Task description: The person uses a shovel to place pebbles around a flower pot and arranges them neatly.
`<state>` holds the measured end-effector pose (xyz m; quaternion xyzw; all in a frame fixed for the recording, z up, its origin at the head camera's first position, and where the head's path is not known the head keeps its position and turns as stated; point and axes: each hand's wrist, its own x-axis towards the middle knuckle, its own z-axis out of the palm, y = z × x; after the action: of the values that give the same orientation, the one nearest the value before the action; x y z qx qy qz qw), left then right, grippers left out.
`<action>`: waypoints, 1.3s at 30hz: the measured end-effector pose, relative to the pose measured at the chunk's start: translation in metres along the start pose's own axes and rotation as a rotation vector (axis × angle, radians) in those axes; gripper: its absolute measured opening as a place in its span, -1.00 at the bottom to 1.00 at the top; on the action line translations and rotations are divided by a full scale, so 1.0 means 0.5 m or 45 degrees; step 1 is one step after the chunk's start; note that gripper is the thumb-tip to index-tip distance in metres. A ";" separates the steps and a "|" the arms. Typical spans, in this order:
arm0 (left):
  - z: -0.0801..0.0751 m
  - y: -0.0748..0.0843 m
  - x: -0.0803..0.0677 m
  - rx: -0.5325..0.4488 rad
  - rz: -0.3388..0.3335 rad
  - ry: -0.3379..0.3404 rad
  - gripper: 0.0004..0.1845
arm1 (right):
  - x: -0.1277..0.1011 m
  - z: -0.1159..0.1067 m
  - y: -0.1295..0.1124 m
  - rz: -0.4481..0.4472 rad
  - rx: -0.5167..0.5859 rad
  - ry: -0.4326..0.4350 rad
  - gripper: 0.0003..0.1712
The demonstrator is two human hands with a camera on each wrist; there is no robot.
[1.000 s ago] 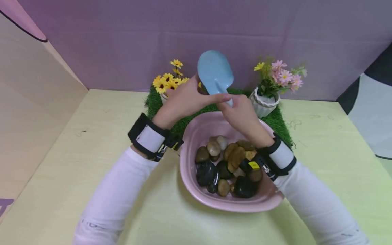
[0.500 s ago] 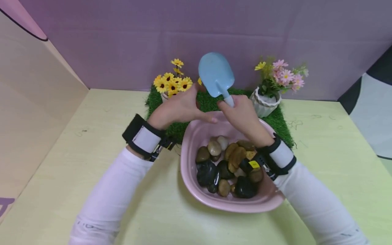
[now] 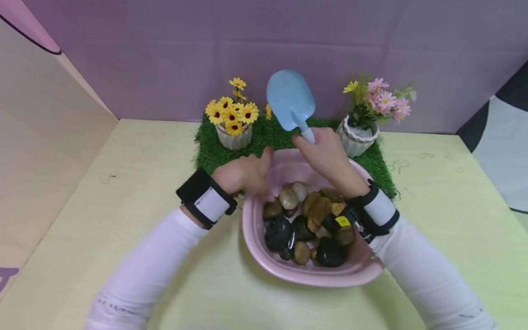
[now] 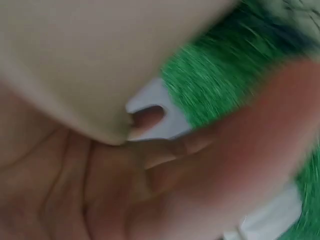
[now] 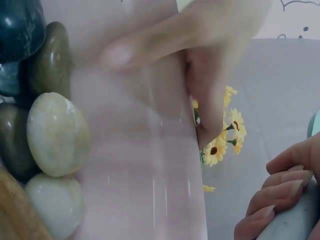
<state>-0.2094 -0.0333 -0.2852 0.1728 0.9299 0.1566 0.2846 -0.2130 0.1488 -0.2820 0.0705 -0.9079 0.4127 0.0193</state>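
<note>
Basin (image 3: 264,263) on surface (image 3: 123,183), stones (image 3: 307,227) in it. Behind basin: grass mat (image 3: 272,135) carrying two flower pots, one left (image 3: 233,137), one right (image 3: 355,137). Shovel (image 3: 290,103) raised between pots, above mat.

Two flower pots (image 3: 234,136), one basin (image 3: 255,238), one trowel (image 3: 290,101).

Left hand (image 3: 243,176) fingertips hidden in basin (image 3: 255,220); wrist view blurred.

A pale-blue shovel (image 3: 291,101) — blade up, tilted left — stands above the pink bowl (image 3: 264,261) of stones.
</note>
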 end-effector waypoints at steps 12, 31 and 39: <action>0.025 0.015 0.014 0.067 -0.111 0.177 0.27 | -0.002 -0.008 -0.002 0.041 0.016 -0.018 -0.51; 0.030 -0.015 0.023 -0.196 -0.009 0.154 0.12 | -0.003 -0.004 -0.001 0.061 0.023 -0.073 -0.50; 0.033 -0.023 0.028 -0.274 0.050 0.170 0.04 | -0.001 -0.003 0.001 0.091 0.027 -0.050 -0.50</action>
<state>-0.2132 -0.0349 -0.3094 0.1485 0.9210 0.2721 0.2360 -0.2127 0.1503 -0.2812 0.0464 -0.9056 0.4213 -0.0139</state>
